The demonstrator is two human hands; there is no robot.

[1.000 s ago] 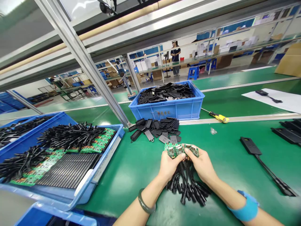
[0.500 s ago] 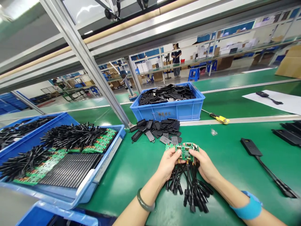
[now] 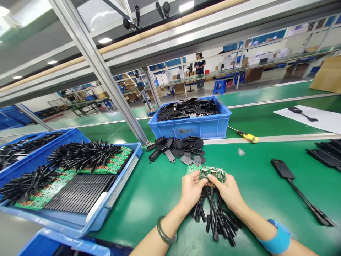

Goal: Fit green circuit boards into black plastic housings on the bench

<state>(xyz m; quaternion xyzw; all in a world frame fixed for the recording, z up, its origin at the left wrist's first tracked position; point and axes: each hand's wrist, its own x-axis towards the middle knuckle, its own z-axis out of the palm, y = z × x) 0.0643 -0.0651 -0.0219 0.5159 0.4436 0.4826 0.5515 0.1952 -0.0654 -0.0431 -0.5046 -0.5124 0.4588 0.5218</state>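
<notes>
Several green circuit boards (image 3: 218,174) are bunched between my hands over the green bench, their black cables (image 3: 217,217) hanging toward me and resting on the surface. My left hand (image 3: 192,188) closes on the boards from the left, thumb at their lower edge. From the other side my right hand (image 3: 230,190) grips them, its thumb across the front of one board. The fingers behind the boards are mostly hidden. Just beyond lies a pile of black and grey plastic covers (image 3: 178,147). Off to the right rests a black cased unit with a cable (image 3: 283,169).
A blue bin (image 3: 190,128) heaped with black plastic parts stands behind the pile. On the left, a blue tray (image 3: 126,170) holds circuit boards with cables. A yellow screwdriver (image 3: 249,137) lies by the metal strip. Black cases (image 3: 323,156) sit at far right.
My hands have shifted closer together on the boards. My right thumb has moved left across the front board, and the boards' tilt has changed. The camera view has shifted slightly.
</notes>
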